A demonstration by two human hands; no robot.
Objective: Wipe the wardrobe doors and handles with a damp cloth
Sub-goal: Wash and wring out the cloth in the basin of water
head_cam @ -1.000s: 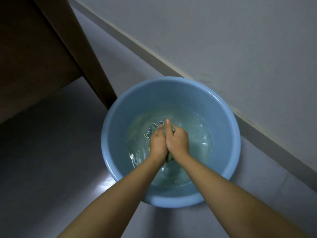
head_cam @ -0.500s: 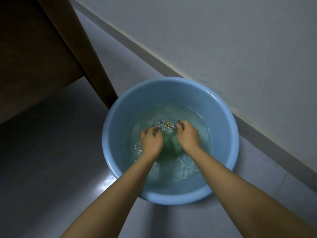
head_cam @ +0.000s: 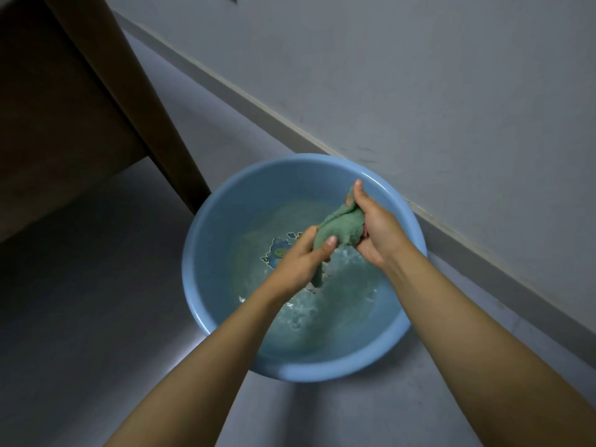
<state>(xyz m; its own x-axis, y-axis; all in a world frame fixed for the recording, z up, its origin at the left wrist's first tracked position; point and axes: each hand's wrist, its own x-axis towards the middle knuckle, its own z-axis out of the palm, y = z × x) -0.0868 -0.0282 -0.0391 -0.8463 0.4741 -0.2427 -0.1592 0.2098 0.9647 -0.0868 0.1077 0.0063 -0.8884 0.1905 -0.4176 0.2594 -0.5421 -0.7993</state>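
A wet green cloth is bunched between both hands above the water in a round blue basin on the floor. My left hand grips the cloth's lower end, thumb across it, and a tail of cloth hangs down below the hand. My right hand grips the upper end, fingers curled round it. The water under the cloth is rippled and splashing. A cartoon print shows on the basin's bottom.
The basin stands on a pale floor close to a grey wall with a skirting board on the right. A brown wooden furniture panel rises at the upper left, its corner beside the basin's rim.
Both hands have lifted the cloth out of the water and moved apart along it; before, they pressed it under the surface. The view has shifted a little.
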